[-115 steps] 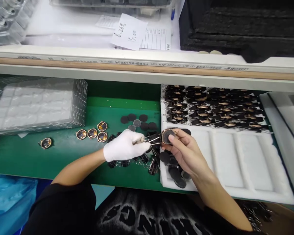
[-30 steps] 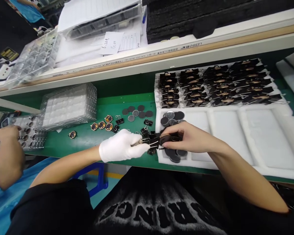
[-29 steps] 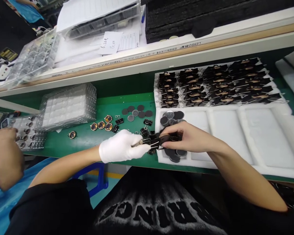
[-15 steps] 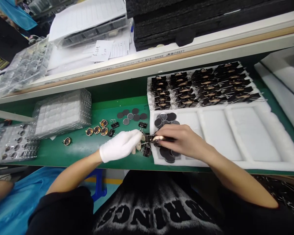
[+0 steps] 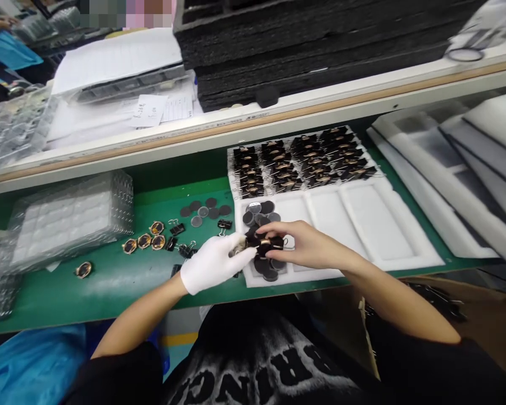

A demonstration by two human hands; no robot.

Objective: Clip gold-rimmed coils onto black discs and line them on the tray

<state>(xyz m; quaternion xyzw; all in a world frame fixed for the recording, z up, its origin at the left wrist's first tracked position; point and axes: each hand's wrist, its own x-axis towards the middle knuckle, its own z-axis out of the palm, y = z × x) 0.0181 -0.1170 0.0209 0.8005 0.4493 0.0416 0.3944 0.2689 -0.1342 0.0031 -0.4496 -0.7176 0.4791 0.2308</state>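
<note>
My left hand (image 5: 219, 263), in a white glove, pinches the left end of a gold-rimmed watch case with black binder clips (image 5: 270, 245) on it. From the right, my bare right hand (image 5: 312, 246) closes thumb and fingers around the clips on the other end. Fingers partly cover the piece, held over dark round discs (image 5: 259, 210) in the left compartment of a white foam tray (image 5: 349, 222). Loose binder clips (image 5: 177, 228) lie left of my gloved hand, and beyond them sit several gold-rimmed watch cases (image 5: 144, 241).
Rows of clipped watch cases (image 5: 306, 160) fill the tray's far part. More discs (image 5: 203, 212) lie on the green table (image 5: 109, 292). Clear plastic trays (image 5: 73, 219) are stacked at left, foam sheets (image 5: 430, 180) at right. A shelf edge (image 5: 219, 135) runs across behind.
My view has shifted to the right. The clipped watch case stays between my hands; my right fingers have spread around its clips, and its gold edge shows more now.
</note>
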